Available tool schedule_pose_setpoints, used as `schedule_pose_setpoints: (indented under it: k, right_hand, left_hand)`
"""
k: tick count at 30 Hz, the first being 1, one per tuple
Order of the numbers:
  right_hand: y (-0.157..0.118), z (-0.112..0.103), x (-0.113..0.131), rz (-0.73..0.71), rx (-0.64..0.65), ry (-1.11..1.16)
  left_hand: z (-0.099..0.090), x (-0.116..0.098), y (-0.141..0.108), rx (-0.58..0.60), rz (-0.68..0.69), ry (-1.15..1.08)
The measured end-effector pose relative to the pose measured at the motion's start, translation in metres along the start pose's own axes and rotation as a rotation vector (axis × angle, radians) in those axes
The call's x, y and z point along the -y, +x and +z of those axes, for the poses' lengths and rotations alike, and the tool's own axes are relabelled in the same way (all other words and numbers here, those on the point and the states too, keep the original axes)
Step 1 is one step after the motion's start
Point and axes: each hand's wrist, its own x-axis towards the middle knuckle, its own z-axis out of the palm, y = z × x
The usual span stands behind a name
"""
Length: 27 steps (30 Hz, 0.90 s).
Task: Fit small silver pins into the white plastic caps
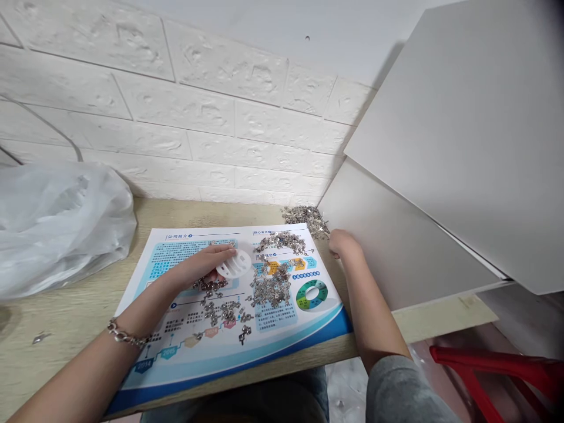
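While the left hand's thumb presses on the near-left rim of a white slotted disc [235,264], the left hand [198,264] grips it with its other fingers tucked underneath. Holding it by the rim, nearly flat, seems best, since the slots then stay uncovered. With the disc as clock centre and twelve toward the wall, the right hand [346,245] is at three, fingers curled; I cannot tell whether they pinch anything. Just beside it, at two, lies a heap of tiny metal pieces [306,221]; a light fingertip pinch should scatter fewer than a scoop.

Loose metal parts [272,286] spread at four, with more at six on the printed sheet [247,349]; sleeve and wrist should clear them. Farther out, a plastic bag [66,223] sits at nine, and grey panels [449,135] lean at two.
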Motion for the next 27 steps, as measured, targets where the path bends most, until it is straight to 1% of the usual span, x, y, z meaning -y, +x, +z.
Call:
schedule_pose_setpoints:
  k: [3, 6, 7, 9, 11, 13, 14, 16, 18, 20, 22, 25, 27]
  right_hand:
    - [-0.001, -0.003, 0.000, -0.062, 0.037, 0.046]
    - [-0.008, -0.009, 0.006, -0.185, 0.072, 0.154]
    - [-0.011, -0.011, 0.010, -0.240, 0.073, 0.233]
    - [-0.022, -0.012, 0.023, -0.368, 0.048, 0.490]
    - [-0.036, -0.007, 0.042, -0.462, -0.023, 0.739]
    - [-0.053, 0.003, 0.063, -0.536, -0.119, 0.987]
    - [-0.062, 0.010, 0.073, -0.579, -0.118, 1.081]
    - [-0.081, 0.024, 0.091, -0.658, -0.119, 1.172]
    - [-0.098, 0.035, 0.102, -0.774, -0.131, 1.174]
    - [-0.108, 0.043, 0.108, -0.882, -0.225, 1.087]
    - [-0.112, 0.047, 0.108, -0.937, -0.309, 0.980]
    - [-0.109, 0.050, 0.105, -0.995, -0.372, 0.859]
    - [-0.106, 0.054, 0.104, -1.050, -0.438, 0.794]
  left_hand:
    - [0.000, 0.001, 0.001, -0.005, 0.015, 0.002]
    - [0.000, 0.001, 0.001, -0.004, 0.010, -0.014]
    - [0.001, 0.000, 0.000, 0.011, 0.008, -0.026]
    - [0.003, -0.001, -0.001, 0.062, 0.014, -0.069]
    - [0.006, -0.003, -0.003, 0.093, 0.020, -0.104]
    - [0.009, -0.005, -0.004, 0.085, 0.028, -0.112]
    - [0.011, -0.006, -0.004, 0.084, 0.040, -0.106]
    - [0.013, -0.006, -0.004, 0.110, 0.080, -0.109]
    - [0.014, -0.007, -0.004, 0.162, 0.136, -0.124]
    - [0.015, -0.007, -0.003, 0.207, 0.190, -0.138]
    - [0.016, -0.006, -0.003, 0.229, 0.237, -0.149]
    - [0.018, -0.005, -0.001, 0.202, 0.289, -0.159]
    - [0.019, -0.004, -0.001, 0.176, 0.316, -0.151]
